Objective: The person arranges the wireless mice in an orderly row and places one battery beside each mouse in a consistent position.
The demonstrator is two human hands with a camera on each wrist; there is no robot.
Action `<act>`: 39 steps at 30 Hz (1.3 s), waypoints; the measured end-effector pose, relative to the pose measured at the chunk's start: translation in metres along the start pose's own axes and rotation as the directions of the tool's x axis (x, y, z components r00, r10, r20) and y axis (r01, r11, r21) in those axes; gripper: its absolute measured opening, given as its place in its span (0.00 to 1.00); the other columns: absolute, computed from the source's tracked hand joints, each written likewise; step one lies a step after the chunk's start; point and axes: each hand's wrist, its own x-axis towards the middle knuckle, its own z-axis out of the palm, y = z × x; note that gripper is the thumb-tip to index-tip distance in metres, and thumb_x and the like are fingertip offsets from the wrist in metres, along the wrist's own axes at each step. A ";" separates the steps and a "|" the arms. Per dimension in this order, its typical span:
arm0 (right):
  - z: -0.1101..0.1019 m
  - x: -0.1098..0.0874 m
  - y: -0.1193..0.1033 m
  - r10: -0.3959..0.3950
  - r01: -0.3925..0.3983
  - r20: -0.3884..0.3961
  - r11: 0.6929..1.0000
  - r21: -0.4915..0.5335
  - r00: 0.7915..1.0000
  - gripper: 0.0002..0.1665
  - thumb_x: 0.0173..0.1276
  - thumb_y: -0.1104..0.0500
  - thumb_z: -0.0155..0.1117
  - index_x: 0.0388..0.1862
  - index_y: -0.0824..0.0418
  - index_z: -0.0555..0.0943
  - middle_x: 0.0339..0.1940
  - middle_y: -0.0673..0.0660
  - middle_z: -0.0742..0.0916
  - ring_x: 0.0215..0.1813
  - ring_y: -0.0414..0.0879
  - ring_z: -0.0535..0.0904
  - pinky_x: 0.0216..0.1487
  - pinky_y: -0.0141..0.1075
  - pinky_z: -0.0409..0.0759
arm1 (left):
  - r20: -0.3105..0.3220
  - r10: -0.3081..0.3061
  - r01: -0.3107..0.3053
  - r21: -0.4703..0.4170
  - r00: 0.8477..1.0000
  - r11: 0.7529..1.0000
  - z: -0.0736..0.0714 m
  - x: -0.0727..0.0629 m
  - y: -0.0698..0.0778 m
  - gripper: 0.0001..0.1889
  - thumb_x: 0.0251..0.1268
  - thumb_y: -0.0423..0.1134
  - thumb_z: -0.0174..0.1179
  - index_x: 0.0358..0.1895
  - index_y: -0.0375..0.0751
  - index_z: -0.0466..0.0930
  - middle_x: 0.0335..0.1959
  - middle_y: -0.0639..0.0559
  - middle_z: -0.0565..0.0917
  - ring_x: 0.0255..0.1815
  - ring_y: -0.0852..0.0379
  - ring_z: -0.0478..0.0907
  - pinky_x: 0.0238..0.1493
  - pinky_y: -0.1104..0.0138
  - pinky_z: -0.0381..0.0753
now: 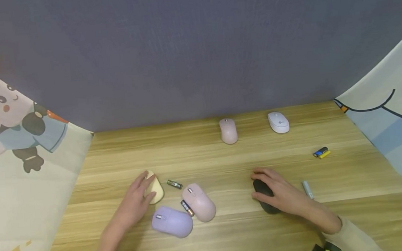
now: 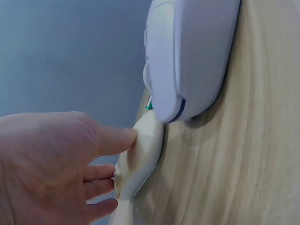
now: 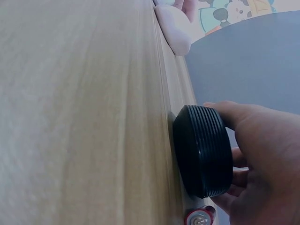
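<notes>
My left hand (image 1: 135, 201) is over a cream computer mouse (image 1: 157, 190), thumb and fingertips at its edges. In the left wrist view, the thumb touches the cream mouse (image 2: 147, 147) and the other fingertips meet its far side. My right hand (image 1: 282, 192) grips a black mouse (image 1: 268, 192) between thumb and fingers; its ribbed side (image 3: 213, 150) shows in the right wrist view. Both mice appear to be at the tabletop. Beside the left hand lie a lilac mouse (image 1: 174, 222), a pink mouse (image 1: 199, 203) and two batteries, one green-black (image 1: 174, 184), one dark (image 1: 187, 208).
Farther back on the wooden table (image 1: 147, 148) are a smaller pink mouse (image 1: 228, 131) and a white mouse (image 1: 278, 122). Right of the right hand lie a pale battery (image 1: 307, 190), a blue-black battery (image 1: 320, 151) and a yellow battery (image 1: 325, 154). A grey partition (image 1: 190, 57) borders the back.
</notes>
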 end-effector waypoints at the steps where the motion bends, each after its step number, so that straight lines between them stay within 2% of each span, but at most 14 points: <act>1: 0.000 0.000 0.000 0.000 0.000 -0.001 1.000 0.001 1.000 0.31 0.74 0.46 0.68 0.67 0.63 0.78 0.71 0.64 0.76 0.71 0.64 0.73 0.65 0.61 0.79 | 0.005 0.003 -0.003 -0.006 1.000 1.000 -0.001 0.000 -0.001 0.29 0.71 0.31 0.61 0.73 0.30 0.68 0.77 0.25 0.61 0.74 0.23 0.61 0.72 0.32 0.63; 4: 0.001 0.000 0.000 0.004 -0.004 0.000 1.000 0.001 1.000 0.31 0.74 0.45 0.68 0.66 0.63 0.78 0.71 0.64 0.76 0.71 0.64 0.73 0.65 0.60 0.79 | -0.001 -0.013 0.013 -0.010 1.000 1.000 0.000 -0.001 -0.001 0.27 0.75 0.31 0.57 0.74 0.28 0.67 0.77 0.24 0.59 0.75 0.23 0.59 0.73 0.32 0.61; 7: 0.001 0.000 0.000 0.007 -0.007 0.002 1.000 -0.002 1.000 0.31 0.74 0.45 0.68 0.66 0.63 0.78 0.71 0.63 0.76 0.71 0.63 0.73 0.65 0.60 0.79 | -0.030 -0.074 0.074 -0.008 0.997 0.997 0.003 0.001 0.002 0.29 0.77 0.40 0.59 0.74 0.28 0.66 0.77 0.22 0.58 0.75 0.22 0.59 0.72 0.31 0.61; 11: 0.001 0.000 0.000 0.007 -0.007 0.002 1.000 -0.005 1.000 0.31 0.74 0.45 0.68 0.66 0.63 0.78 0.71 0.63 0.76 0.71 0.64 0.73 0.65 0.60 0.79 | -0.055 -0.187 0.188 0.012 0.981 0.982 0.007 0.004 0.008 0.38 0.72 0.52 0.64 0.74 0.28 0.66 0.77 0.21 0.58 0.74 0.20 0.60 0.71 0.30 0.63; 13: 0.001 0.000 0.000 0.005 -0.005 0.002 1.000 -0.005 1.000 0.31 0.74 0.45 0.68 0.66 0.63 0.78 0.71 0.64 0.76 0.71 0.64 0.73 0.65 0.60 0.79 | -0.049 -0.236 0.237 0.026 0.971 0.971 0.008 0.005 0.011 0.41 0.69 0.54 0.66 0.74 0.28 0.65 0.77 0.21 0.58 0.74 0.20 0.59 0.70 0.30 0.64; 16: 0.001 0.000 0.000 0.003 -0.003 0.001 1.000 -0.007 1.000 0.31 0.74 0.45 0.68 0.66 0.63 0.78 0.71 0.64 0.76 0.71 0.64 0.73 0.65 0.61 0.79 | -0.032 -0.277 0.278 0.032 0.960 0.960 0.007 0.006 0.015 0.42 0.68 0.54 0.68 0.74 0.28 0.64 0.77 0.22 0.57 0.75 0.21 0.58 0.70 0.30 0.65; 21: 0.001 0.000 0.001 0.005 -0.005 0.000 1.000 -0.003 1.000 0.31 0.73 0.46 0.68 0.66 0.63 0.78 0.71 0.64 0.76 0.71 0.64 0.73 0.65 0.61 0.79 | -0.024 -0.263 0.263 0.012 0.965 0.965 0.006 0.008 0.016 0.39 0.67 0.46 0.66 0.75 0.27 0.64 0.78 0.22 0.56 0.75 0.21 0.57 0.71 0.31 0.63; 24: 0.001 0.000 0.001 0.005 -0.005 0.001 1.000 -0.003 1.000 0.31 0.74 0.45 0.68 0.66 0.62 0.78 0.71 0.63 0.76 0.71 0.64 0.73 0.65 0.61 0.79 | -0.028 -0.267 0.267 0.008 0.963 0.964 0.005 0.008 0.016 0.39 0.66 0.44 0.64 0.75 0.25 0.62 0.78 0.20 0.54 0.75 0.20 0.57 0.71 0.30 0.63; 28: 0.001 -0.001 0.001 0.007 -0.007 0.005 1.000 -0.003 1.000 0.31 0.74 0.45 0.67 0.67 0.62 0.78 0.71 0.64 0.76 0.71 0.64 0.73 0.65 0.61 0.79 | -0.042 -0.316 0.317 0.024 0.948 0.948 0.006 0.008 0.017 0.44 0.68 0.51 0.65 0.76 0.24 0.59 0.76 0.18 0.56 0.71 0.19 0.62 0.64 0.30 0.73; 30: 0.001 -0.001 0.002 0.009 -0.009 0.010 1.000 -0.002 1.000 0.31 0.74 0.45 0.67 0.67 0.62 0.77 0.72 0.64 0.76 0.71 0.64 0.72 0.65 0.61 0.79 | -0.061 -0.328 0.330 0.031 0.943 0.944 0.006 0.008 0.017 0.45 0.67 0.54 0.67 0.75 0.23 0.60 0.73 0.17 0.60 0.66 0.21 0.68 0.56 0.34 0.81; 32: 0.000 -0.001 0.002 0.009 -0.009 0.015 1.000 -0.001 1.000 0.30 0.75 0.45 0.66 0.67 0.62 0.78 0.72 0.64 0.76 0.72 0.64 0.72 0.66 0.61 0.78 | -0.081 -0.331 0.334 0.032 0.940 0.942 0.007 0.008 0.017 0.45 0.66 0.54 0.68 0.74 0.23 0.61 0.70 0.17 0.65 0.61 0.23 0.72 0.49 0.39 0.85; 34: 0.000 0.000 0.002 0.008 -0.008 0.019 1.000 -0.001 1.000 0.30 0.75 0.45 0.66 0.67 0.62 0.78 0.72 0.64 0.75 0.72 0.65 0.72 0.66 0.62 0.78 | -0.096 -0.326 0.330 0.032 0.941 0.943 0.007 0.008 0.016 0.44 0.65 0.52 0.69 0.73 0.23 0.63 0.67 0.17 0.67 0.59 0.24 0.74 0.45 0.41 0.86; 39: 0.001 0.000 0.003 0.013 -0.013 0.024 1.000 0.002 1.000 0.30 0.75 0.45 0.66 0.67 0.62 0.78 0.72 0.64 0.75 0.72 0.65 0.71 0.66 0.62 0.78 | -0.092 -0.321 0.325 0.031 0.942 0.945 0.005 0.011 0.015 0.41 0.65 0.48 0.69 0.72 0.23 0.64 0.65 0.16 0.69 0.58 0.23 0.74 0.46 0.40 0.86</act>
